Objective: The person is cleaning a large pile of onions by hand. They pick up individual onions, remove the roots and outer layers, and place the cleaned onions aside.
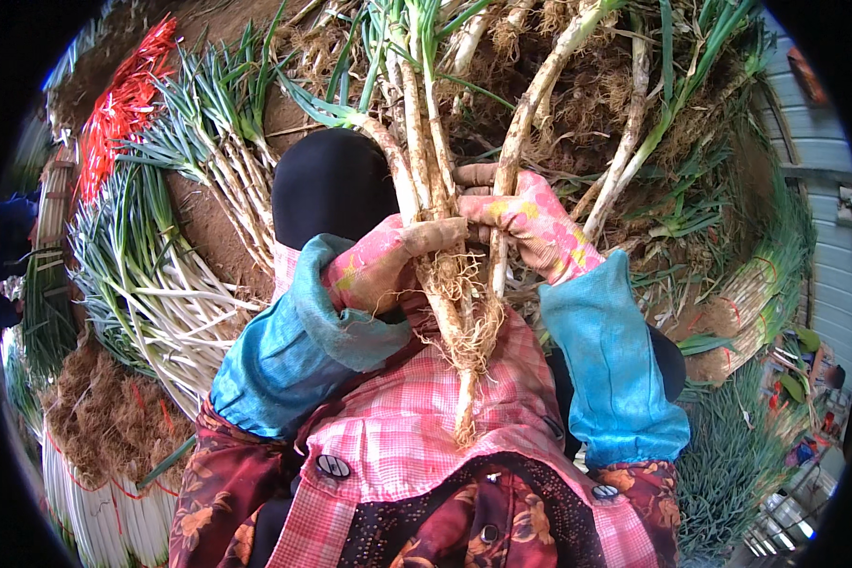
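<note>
My left hand [390,259], in a soiled pink patterned glove, is closed around several scallion stalks [415,163] with green tops and brown outer skin. Their tangled pale roots [468,337] hang down over the pink checked apron [397,426]. My right hand [532,220], gloved alike, grips a thicker scallion stalk [529,121] just beside the bunch, its green end pointing to the upper right. The fingertips of the two hands nearly meet around the stalks. Some fingers are hidden behind the stalks.
Loose unpeeled scallions [625,156] and dry root scraps lie on the soil ahead. At left are peeled white scallions [184,305], unpeeled ones [238,192], red plastic strips [124,106] and a root-covered bundle [106,419]. Tied bundles [745,298] lie at right, near a pale wall [834,248].
</note>
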The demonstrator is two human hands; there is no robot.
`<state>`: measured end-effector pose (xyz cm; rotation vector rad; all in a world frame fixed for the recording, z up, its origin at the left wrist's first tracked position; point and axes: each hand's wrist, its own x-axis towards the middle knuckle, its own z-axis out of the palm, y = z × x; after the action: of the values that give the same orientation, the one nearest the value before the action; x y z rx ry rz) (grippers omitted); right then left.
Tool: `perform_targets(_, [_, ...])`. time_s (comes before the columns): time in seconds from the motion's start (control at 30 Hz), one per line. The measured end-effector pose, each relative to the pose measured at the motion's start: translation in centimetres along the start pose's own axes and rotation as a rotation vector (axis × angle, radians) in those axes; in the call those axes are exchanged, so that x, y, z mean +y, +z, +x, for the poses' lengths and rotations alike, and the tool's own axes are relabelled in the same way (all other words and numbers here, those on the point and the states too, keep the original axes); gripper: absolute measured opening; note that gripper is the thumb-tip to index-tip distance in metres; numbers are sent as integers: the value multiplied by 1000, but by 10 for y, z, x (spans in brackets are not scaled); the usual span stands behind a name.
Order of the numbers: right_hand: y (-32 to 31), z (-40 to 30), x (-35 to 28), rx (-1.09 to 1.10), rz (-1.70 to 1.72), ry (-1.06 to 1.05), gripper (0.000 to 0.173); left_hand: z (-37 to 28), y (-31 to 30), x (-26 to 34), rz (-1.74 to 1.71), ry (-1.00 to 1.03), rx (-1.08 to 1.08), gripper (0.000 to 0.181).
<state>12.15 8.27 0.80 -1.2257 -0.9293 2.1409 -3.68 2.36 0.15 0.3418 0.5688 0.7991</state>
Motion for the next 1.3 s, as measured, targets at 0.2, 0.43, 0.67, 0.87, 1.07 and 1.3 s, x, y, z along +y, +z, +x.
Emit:
perform_targets(0.2, [14,22,-4,-39,-147,-102,38,-17,-4,5,67,-67,34,35])
perform_targets(0.43, [24,56,-15,148,-102,-288,29,-36,-7,-7,-135,-127,70,38])
perform_targets(0.67, [26,26,-12,205,-171,-232,44,-27,-10,-3,-218,-108,164,32])
perform_targets(0.87, [30,-2,16,271,-190,-418,47,-21,-12,-4,-273,-74,143,28])
perform_targets(1.07, [18,28,91,265,-480,-501,32,-31,-4,2,-267,-198,194,22])
perform_targets(1.3, [40,28,11,-464,499,-151,54,-93,32,98,325,-238,242,37])
